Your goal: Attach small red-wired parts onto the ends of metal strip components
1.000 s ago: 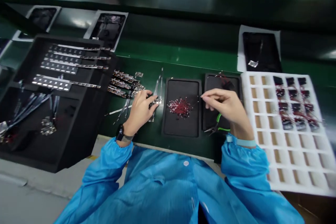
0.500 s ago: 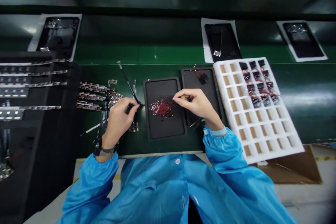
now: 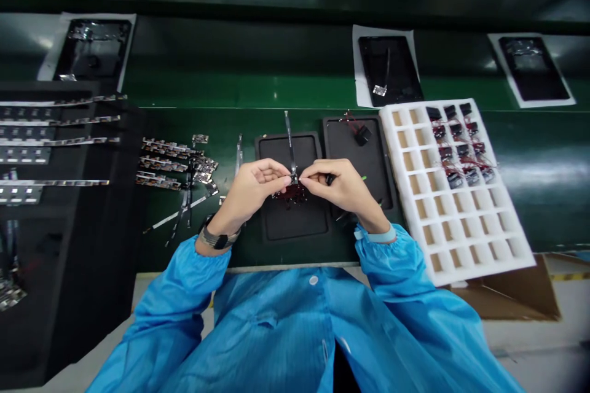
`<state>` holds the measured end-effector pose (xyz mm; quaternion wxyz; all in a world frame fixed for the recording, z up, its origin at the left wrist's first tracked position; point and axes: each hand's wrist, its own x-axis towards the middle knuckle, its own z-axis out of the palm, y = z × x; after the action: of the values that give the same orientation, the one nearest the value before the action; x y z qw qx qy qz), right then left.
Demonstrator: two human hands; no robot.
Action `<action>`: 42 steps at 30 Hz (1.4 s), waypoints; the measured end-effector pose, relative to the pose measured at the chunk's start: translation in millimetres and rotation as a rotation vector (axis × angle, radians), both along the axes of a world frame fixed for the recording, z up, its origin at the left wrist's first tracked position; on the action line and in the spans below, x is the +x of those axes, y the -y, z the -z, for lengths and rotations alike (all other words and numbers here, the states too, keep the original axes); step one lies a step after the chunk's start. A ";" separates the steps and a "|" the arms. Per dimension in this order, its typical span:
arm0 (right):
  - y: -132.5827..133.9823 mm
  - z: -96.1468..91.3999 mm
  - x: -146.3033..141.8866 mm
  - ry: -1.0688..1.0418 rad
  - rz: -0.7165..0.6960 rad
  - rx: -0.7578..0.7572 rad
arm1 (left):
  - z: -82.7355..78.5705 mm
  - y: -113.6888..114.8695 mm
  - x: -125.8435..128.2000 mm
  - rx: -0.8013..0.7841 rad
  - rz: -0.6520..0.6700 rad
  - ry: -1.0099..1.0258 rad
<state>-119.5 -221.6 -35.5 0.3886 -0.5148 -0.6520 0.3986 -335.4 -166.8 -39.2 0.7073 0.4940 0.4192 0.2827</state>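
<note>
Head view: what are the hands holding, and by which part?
The left hand pinches a thin strip at its near end, over the black tray. The right hand pinches at the same spot; what it holds cannot be told.

The sleeves are bright blue. The small tray at 12 o'clock is black, the wires red. At 2 o'clock the grid tray is white, the conveyor green.

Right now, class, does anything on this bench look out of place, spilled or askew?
Mostly tidy. The metal strips lie in a loose, fanned scatter on the green bench, not in a tray. The white foam tray sits askew, its near corner overhanging the bench edge. Small red parts sit heaped under both hands.
</note>
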 end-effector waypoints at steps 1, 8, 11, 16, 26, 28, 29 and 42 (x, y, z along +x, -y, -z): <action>0.0 0.5 -0.4 0.006 -0.008 0.001 | 0.2 0.3 0.9 -0.005 0.009 -0.001; 1.0 0.6 -1.1 0.024 -0.009 0.020 | 0.8 1.1 1.8 0.011 0.024 -0.034; 1.6 -0.3 -0.6 0.033 -0.008 0.003 | 2.4 0.8 1.4 0.020 0.025 -0.053; 2.1 -1.0 -0.7 0.080 -0.032 -0.001 | 3.1 1.1 1.8 0.039 0.035 -0.084; 2.3 -1.4 3.2 0.109 -0.078 -0.072 | 0.0 2.4 3.2 0.127 0.090 -0.159; 1.6 -0.8 5.2 0.079 -0.096 -0.112 | 1.2 2.2 2.9 0.128 0.110 -0.141; 1.4 -0.6 6.1 0.075 -0.104 -0.126 | 1.7 2.1 2.8 0.129 0.119 -0.134; 2.6 -0.7 5.5 0.088 -0.092 -0.215 | 3.8 2.6 3.6 0.139 0.147 -0.155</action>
<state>-114.0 -224.3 -34.9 0.2835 -0.5398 -0.6449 0.4607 -331.8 -169.4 -43.0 0.6555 0.5917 0.4148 0.2194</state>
